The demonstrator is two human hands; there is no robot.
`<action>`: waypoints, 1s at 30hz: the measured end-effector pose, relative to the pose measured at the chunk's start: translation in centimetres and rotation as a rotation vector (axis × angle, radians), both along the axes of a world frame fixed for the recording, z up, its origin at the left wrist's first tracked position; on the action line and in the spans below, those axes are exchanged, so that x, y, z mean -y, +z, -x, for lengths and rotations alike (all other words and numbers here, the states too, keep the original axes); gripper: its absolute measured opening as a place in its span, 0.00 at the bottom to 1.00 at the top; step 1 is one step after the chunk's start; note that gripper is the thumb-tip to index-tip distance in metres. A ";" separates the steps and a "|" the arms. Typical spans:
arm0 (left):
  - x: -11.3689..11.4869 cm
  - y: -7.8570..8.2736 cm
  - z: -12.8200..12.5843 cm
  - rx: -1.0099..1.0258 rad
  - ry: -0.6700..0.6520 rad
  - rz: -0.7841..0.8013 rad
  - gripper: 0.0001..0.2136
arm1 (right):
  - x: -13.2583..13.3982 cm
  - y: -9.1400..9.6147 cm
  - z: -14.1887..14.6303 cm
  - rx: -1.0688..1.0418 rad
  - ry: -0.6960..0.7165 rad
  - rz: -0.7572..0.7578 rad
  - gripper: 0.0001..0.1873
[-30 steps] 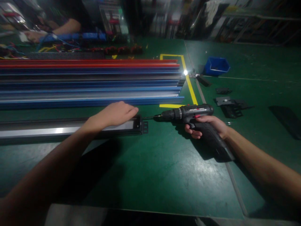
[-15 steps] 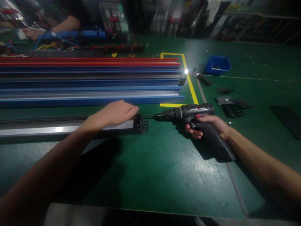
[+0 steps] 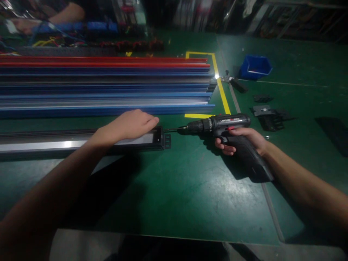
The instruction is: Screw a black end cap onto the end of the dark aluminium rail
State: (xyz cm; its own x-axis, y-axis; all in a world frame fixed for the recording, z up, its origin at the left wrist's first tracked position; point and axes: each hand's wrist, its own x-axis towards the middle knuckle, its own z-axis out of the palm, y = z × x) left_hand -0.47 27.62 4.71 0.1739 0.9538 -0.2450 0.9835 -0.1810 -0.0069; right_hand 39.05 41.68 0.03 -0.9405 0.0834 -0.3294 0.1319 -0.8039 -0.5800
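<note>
A long black-framed profile [image 3: 66, 144] with a silvery strip along it lies on the green table, a black end cap [image 3: 162, 139] with a slotted tab at its right end. My left hand [image 3: 130, 124] is closed over the profile near that end, its fingers partly hidden on the far side. In my right hand [image 3: 251, 139] is a black cordless drill [image 3: 231, 121], gripped round the handle with a finger at the trigger. Its long thin bit [image 3: 170, 129] points left and reaches the end cap; the exact contact point is too small to make out.
Red and blue long profiles [image 3: 108, 108] lie side by side beyond, ending near yellow tape [image 3: 224, 98]. To the right are a blue bin [image 3: 255, 67], black brackets [image 3: 268, 116] and a dark flat plate [image 3: 333, 134]. A co-worker's arm [image 3: 67, 14] and wires show at the back left.
The view has tipped slightly downward, so the scene sits higher in the picture. Both hands, the drill and the profile keep about the same places relative to each other.
</note>
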 end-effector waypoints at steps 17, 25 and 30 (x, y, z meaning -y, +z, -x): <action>-0.1 -0.2 0.1 0.022 0.049 0.005 0.30 | -0.2 0.3 0.0 0.051 0.007 -0.009 0.20; -0.2 -0.5 0.3 0.025 0.059 -0.004 0.30 | -0.4 0.3 0.1 0.064 0.012 -0.009 0.21; -0.2 -0.8 0.5 0.027 0.064 -0.022 0.29 | -0.5 0.4 0.2 0.064 0.012 -0.012 0.20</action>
State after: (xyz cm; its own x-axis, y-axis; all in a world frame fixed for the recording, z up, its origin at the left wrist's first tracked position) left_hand -0.95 27.83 3.95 0.1181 0.9683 -0.2201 0.9930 -0.1174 0.0161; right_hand 38.84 42.15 0.42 -0.9183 0.0765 -0.3884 0.1789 -0.7950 -0.5796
